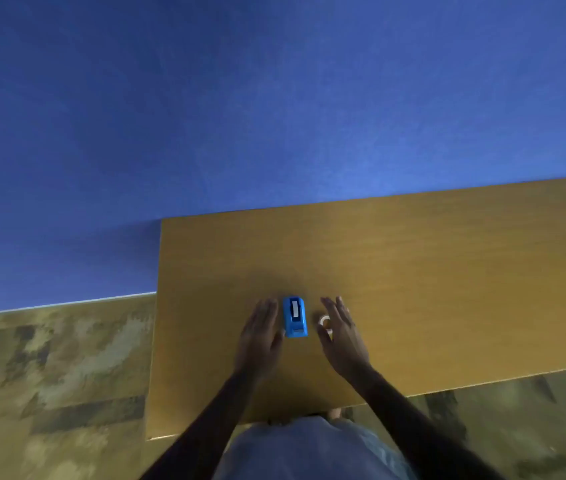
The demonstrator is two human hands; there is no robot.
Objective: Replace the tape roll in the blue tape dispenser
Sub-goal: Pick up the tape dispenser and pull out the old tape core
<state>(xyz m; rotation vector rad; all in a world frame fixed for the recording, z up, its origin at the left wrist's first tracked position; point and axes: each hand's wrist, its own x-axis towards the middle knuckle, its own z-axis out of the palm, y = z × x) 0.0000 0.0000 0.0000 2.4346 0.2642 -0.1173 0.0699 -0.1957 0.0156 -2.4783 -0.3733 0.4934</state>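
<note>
A small blue tape dispenser (pixel 294 317) stands on the wooden table (pixel 430 271), with a pale strip of tape showing in its top slot. My left hand (pixel 261 336) lies just left of it, fingers apart, thumb close to its base. A small white tape roll (pixel 324 321) lies flat on the table to the dispenser's right. My right hand (pixel 342 336) hovers over the roll, fingers spread, and hides part of it. Whether this hand touches the roll I cannot tell.
The table's left edge (pixel 157 323) and near edge (pixel 482 384) border a mottled brown floor (pixel 49 368). A blue wall (pixel 274 98) rises behind the table. My lap in pale cloth (pixel 309 448) sits against the near edge.
</note>
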